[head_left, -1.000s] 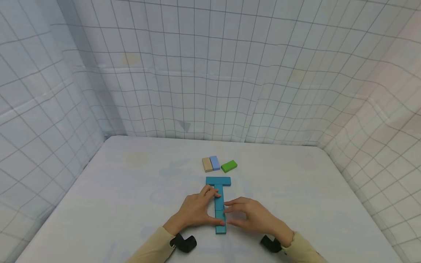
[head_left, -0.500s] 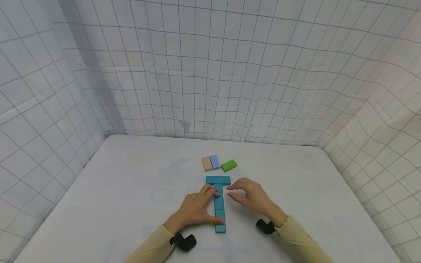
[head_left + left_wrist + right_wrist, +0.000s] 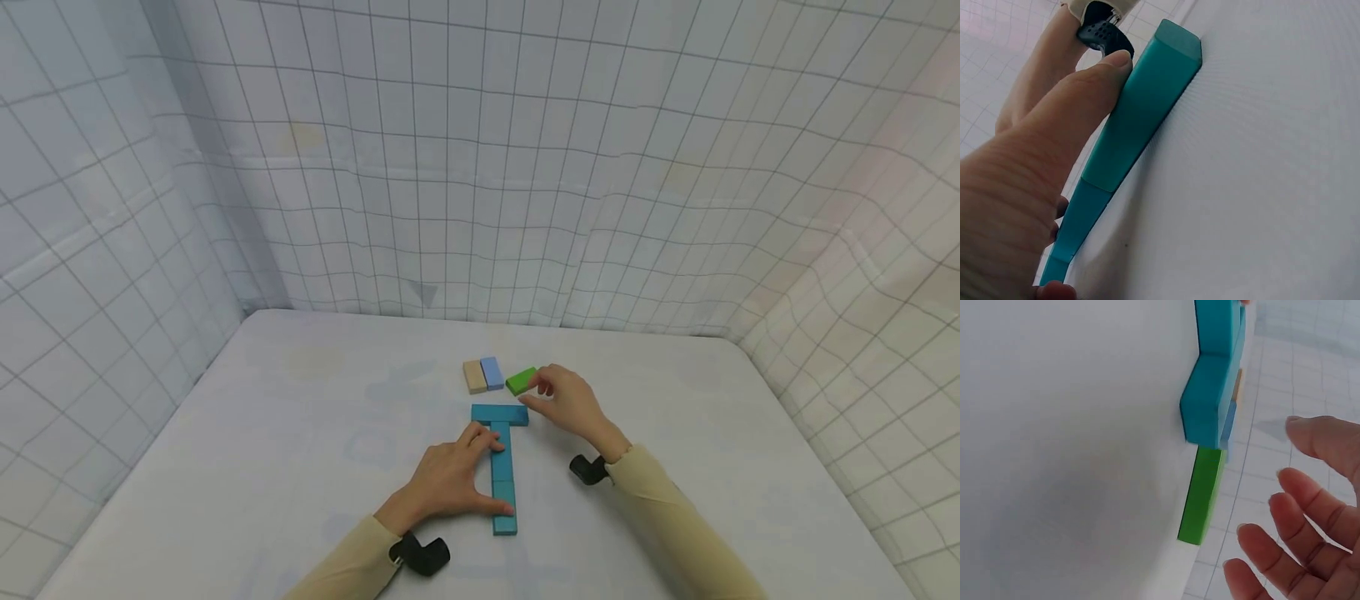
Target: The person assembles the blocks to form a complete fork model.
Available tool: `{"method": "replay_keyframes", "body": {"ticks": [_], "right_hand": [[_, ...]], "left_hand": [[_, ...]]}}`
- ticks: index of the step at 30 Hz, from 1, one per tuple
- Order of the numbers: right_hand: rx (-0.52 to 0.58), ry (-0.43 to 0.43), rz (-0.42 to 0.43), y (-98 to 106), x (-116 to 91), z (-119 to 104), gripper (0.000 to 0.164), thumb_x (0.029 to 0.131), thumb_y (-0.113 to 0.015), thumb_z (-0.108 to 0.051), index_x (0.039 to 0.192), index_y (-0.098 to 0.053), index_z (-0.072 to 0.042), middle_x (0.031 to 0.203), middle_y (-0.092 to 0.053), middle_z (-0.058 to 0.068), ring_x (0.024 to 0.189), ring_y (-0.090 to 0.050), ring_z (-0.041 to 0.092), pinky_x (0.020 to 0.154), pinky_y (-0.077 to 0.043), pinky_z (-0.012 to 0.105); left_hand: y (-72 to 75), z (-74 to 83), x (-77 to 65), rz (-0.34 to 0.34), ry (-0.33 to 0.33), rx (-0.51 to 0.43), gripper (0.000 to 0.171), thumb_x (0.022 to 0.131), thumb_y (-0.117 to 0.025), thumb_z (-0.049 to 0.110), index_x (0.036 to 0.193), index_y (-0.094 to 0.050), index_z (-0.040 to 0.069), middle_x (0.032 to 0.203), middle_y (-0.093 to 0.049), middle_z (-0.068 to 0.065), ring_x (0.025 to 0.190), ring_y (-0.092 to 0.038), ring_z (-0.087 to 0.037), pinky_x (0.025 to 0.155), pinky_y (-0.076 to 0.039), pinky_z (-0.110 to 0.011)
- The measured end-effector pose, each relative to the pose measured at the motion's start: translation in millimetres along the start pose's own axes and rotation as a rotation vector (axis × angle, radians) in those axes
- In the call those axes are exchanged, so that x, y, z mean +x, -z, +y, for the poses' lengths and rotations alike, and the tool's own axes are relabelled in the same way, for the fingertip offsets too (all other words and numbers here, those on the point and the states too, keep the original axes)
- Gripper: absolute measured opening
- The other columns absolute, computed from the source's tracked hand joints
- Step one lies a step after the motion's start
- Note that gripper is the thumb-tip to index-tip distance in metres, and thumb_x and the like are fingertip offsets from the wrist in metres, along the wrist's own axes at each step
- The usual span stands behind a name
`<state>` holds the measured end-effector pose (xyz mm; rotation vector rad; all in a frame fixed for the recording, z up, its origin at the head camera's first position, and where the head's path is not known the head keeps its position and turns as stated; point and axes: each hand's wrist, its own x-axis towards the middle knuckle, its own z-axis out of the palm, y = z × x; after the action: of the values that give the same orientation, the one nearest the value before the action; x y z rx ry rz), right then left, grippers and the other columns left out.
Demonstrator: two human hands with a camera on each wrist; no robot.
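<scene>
White table (image 3: pixel 300 442); grid-lined fabric (image 3: pixel 510 192) behind and at both sides. Left hand (image 3: pixel 446 481) — fingers spread, touching teal blocks (image 3: pixel 501 463). Right hand (image 3: pixel 570 406) — fingers parted, empty, near green block (image 3: pixel 518 383).

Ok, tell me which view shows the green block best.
The right wrist view: the green block looks largest there, and no finger covers it. The head view shows it small, partly covered by the right hand. The left wrist view does not show it.
</scene>
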<state>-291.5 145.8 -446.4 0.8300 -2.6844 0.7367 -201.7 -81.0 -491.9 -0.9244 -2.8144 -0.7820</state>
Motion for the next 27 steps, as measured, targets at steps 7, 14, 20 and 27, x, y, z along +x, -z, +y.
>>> {"method": "replay_keyframes", "body": {"ticks": [7,14,20,27], "right_hand": [[0.01,-0.058,-0.103,0.2,14.7,10.8,0.025,0.082,-0.076,-0.017,0.102,-0.068,-0.005,0.1,-0.061,0.008,0.095,-0.056,0.027,0.08,-0.046,0.04],[0.007,-0.023,-0.205,-3.1,20.7,15.2,0.034,0.085,-0.072,-0.012,0.118,-0.065,-0.004,0.123,-0.058,0.012,0.113,-0.051,0.032,0.092,-0.041,0.047],[-0.025,-0.006,-0.245,-7.6,21.5,18.9,0.035,0.085,-0.071,-0.01,0.119,-0.065,-0.004,0.122,-0.058,0.013,0.112,-0.051,0.031,0.092,-0.041,0.046],[-0.101,-0.031,-0.21,-10.8,23.4,20.0,0.03,0.082,-0.075,-0.012,0.111,-0.07,-0.006,0.106,-0.062,0.006,0.099,-0.056,0.023,0.084,-0.046,0.04]], "left_hand": [[2.1,0.7,-0.4,-0.007,0.004,-0.01,0.083,0.064,-0.061,0.081,0.125,-0.054,0.025,0.119,-0.041,0.007,0.057,-0.043,-0.005,0.049,-0.034,-0.021],[1.0,0.8,-1.0,0.002,-0.002,-0.007,0.082,0.064,-0.062,0.08,0.125,-0.055,0.025,0.119,-0.041,0.007,0.057,-0.042,-0.005,0.048,-0.034,-0.022],[-0.4,2.8,-1.5,0.005,0.001,-0.002,0.083,0.064,-0.061,0.08,0.125,-0.055,0.024,0.119,-0.041,0.007,0.057,-0.042,-0.005,0.049,-0.033,-0.022],[-2.2,3.4,-2.1,0.012,0.005,0.009,0.084,0.064,-0.06,0.081,0.125,-0.055,0.025,0.119,-0.041,0.007,0.056,-0.042,-0.005,0.048,-0.033,-0.022]]}}
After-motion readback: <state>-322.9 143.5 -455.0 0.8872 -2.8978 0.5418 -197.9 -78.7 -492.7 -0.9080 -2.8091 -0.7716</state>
